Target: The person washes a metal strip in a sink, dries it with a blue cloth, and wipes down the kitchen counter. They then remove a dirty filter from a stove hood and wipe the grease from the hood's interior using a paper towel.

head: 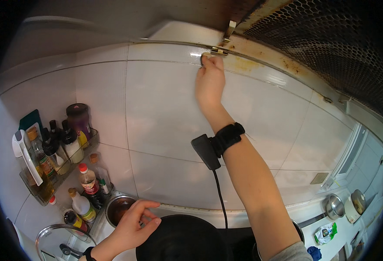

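Observation:
My right hand [211, 75] is raised to the white wall tiles [165, 107], just under the rusty metal edge of the range hood [309, 42]. Its fingers are closed on a small pad [203, 58], dark on one side and mostly hidden; it looks like a scouring sponge. Yellowish stains [245, 63] mark the tile to its right. Low in the view, my left hand [137, 225] holds nothing, fingers apart, near the rim of a black pan [181, 238]. Behind its fingers stands a steel bowl [116, 204] of brown liquid.
A wall rack [80, 151] at left carries several seasoning bottles; more bottles [92, 186] stand below it. A glass lid [65, 228] leans at lower left. On the right counter are a steel pot [334, 206], a plastic packet [325, 233] and a blue cloth [314, 253].

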The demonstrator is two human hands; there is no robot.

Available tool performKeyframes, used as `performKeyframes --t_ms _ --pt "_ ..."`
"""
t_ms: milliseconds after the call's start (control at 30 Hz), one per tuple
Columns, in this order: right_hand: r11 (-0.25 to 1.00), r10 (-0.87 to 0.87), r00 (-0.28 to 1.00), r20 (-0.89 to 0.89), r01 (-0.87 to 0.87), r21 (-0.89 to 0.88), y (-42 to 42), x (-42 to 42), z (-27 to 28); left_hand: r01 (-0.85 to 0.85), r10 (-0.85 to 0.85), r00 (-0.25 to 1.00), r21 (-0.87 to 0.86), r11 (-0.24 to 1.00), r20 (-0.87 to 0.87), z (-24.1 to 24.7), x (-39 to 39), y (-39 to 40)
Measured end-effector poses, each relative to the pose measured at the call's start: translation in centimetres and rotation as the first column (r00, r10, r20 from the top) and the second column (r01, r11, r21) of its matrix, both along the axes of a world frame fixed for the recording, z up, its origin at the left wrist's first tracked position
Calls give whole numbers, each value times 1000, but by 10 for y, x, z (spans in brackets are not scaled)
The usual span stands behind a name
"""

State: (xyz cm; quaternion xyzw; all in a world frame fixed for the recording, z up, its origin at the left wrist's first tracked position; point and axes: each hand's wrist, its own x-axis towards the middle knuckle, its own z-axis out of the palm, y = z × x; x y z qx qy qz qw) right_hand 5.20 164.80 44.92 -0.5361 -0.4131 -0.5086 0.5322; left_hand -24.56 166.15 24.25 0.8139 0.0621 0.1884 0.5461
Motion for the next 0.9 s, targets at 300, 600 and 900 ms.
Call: performKeyframes --t_ms 300,600,900 --pt "870 -260 912 318 364 -334 -30 7 12 -8 9 1000 51 999 -23 6 -11 -1" --pt "887 -395 907 146 418 -197 -117 36 13 21 -21 999 12 1000 -37 5 -17 12" --pt "920 -339 915 220 372 -126 -62 17 13 92 -92 996 -4 996 14 3 -1 12"
